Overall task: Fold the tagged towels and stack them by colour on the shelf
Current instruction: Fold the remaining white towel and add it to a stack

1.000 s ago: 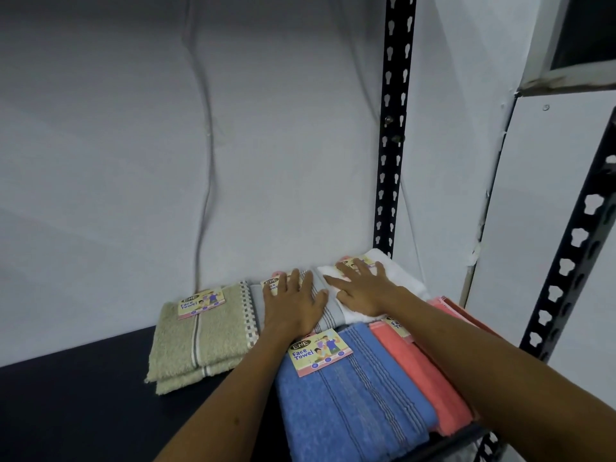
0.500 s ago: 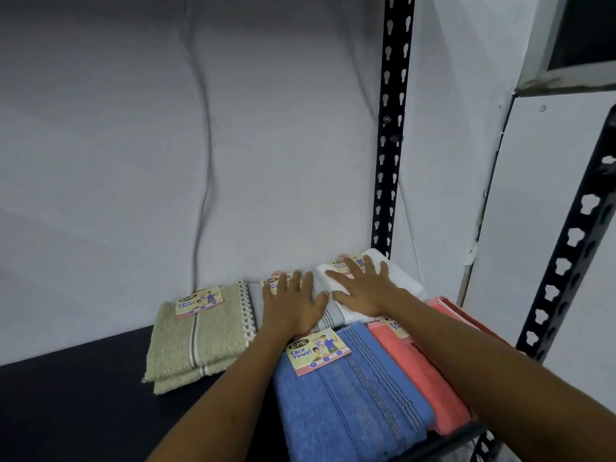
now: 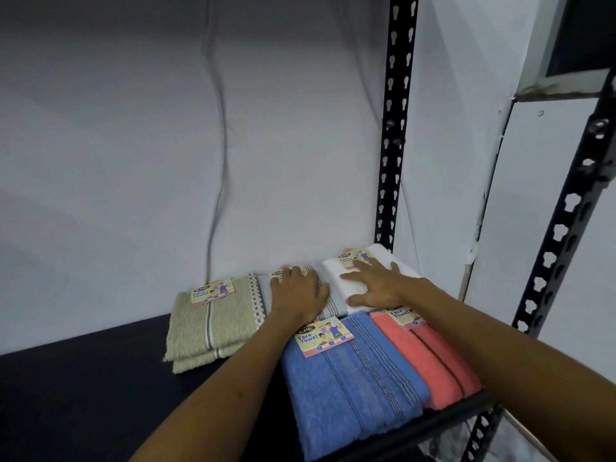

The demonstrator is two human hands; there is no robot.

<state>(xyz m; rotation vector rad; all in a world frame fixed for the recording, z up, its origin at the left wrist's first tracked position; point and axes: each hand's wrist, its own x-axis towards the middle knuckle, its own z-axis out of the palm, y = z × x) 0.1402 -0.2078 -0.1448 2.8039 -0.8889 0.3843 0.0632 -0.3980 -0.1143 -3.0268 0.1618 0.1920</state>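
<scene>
Left hand, right hand flat on towels

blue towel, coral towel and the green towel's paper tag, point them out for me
blue towel point(image 3: 353, 391), head view, on its striped top face
coral towel point(image 3: 430, 358), head view, middle of its top face
green towel's paper tag point(image 3: 212, 292), head view, centre of the label

The left hand hides most of the grey towel and its tag. The right forearm covers part of the coral towel; small print on the tags is unreadable
</scene>
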